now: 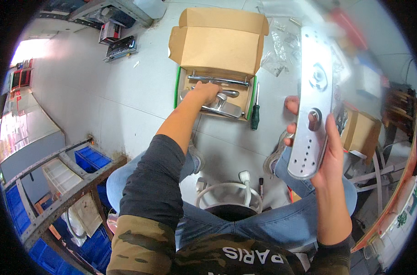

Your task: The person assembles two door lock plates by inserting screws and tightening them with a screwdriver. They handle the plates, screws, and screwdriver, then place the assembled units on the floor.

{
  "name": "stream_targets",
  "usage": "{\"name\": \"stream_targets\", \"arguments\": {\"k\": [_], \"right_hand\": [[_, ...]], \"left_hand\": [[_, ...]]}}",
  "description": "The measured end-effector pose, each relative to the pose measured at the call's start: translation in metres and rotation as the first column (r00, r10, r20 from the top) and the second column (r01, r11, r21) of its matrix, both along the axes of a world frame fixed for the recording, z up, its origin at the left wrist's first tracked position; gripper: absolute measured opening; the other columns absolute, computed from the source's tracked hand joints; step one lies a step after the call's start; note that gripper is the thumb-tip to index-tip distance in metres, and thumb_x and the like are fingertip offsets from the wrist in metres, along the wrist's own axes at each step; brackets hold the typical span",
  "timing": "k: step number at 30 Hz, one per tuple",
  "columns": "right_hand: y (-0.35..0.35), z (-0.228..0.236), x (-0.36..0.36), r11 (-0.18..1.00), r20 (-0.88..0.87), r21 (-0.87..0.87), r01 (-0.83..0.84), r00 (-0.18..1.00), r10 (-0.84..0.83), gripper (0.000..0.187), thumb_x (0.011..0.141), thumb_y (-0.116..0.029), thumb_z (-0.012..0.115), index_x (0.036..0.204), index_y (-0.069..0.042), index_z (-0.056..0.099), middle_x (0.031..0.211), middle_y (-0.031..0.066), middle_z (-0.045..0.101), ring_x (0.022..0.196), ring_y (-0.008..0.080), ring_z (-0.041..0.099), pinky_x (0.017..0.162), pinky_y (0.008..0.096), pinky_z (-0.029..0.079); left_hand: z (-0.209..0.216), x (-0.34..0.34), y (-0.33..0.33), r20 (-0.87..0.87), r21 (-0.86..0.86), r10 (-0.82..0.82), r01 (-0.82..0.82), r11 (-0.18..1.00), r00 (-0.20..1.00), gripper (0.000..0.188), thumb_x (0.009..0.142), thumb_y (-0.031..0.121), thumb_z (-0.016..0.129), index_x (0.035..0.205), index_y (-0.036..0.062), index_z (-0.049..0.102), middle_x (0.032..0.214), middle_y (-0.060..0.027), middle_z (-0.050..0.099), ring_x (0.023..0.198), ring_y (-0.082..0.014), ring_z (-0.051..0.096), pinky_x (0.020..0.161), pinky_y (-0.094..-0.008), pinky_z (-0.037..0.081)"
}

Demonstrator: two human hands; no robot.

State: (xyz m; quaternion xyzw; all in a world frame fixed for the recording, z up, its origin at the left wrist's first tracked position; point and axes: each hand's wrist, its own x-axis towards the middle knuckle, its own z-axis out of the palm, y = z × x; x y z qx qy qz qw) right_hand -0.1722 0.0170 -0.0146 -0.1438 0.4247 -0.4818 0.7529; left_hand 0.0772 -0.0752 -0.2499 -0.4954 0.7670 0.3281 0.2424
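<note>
At far left, a metal rack holds blue bins. Right of it, the left hand reaches into an open cardboard carton on the floor; its fingertips are hidden, so whether it grasps a part cannot be told. The carton contains a chrome bar and a silver lever plate. A green-handled screwdriver lies just beside the carton, not held. Farther right, the right hand grips a perforated silver plate by its edges, raised above the floor.

Status, judged from the layout: carton open; perforated plate out and in hand; bar and lever plate not yet out.

Markings: the small box, upper left, bears print too small to read. The shirt carries legible pale block lettering, inverted. The perforated plate shows no readable marking.
</note>
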Motion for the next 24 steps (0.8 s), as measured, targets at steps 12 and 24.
{"name": "stream_targets", "arguments": {"k": [12, 24], "right_hand": [[-0.009, -0.003, -0.006, 0.992, 0.055, 0.048, 0.117, 0.991, -0.119, 0.053, 0.09, -0.037, 0.038, 0.133, -0.012, 0.02, 0.119, 0.0276, 0.044, 0.087, 0.0297, 0.059, 0.07, 0.0397, 0.053], [-0.01, -0.004, 0.0, 0.996, 0.052, 0.026, 0.08, 0.995, -0.081, 0.05, 0.09, -0.031, 0.04, 0.13, -0.007, 0.024, 0.117, 0.0271, 0.047, 0.086, 0.0295, 0.059, 0.071, 0.039, 0.053]], "left_hand": [[-0.067, 0.005, -0.026, -0.02, 0.406, 0.257, -0.227, 0.885, 0.966, 0.029, 0.068, 0.01, 0.054, 0.095, 0.0096, 0.06, 0.082, -0.0098, 0.065, 0.075, -0.0212, 0.06, 0.069, -0.0359, 0.046], [-0.074, 0.002, 0.022, -0.123, -0.433, 0.151, -0.19, 0.881, 0.981, 0.031, 0.076, 0.009, 0.052, 0.107, 0.0061, 0.054, 0.095, -0.0133, 0.055, 0.096, -0.0277, 0.053, 0.08, -0.0382, 0.043]]}}
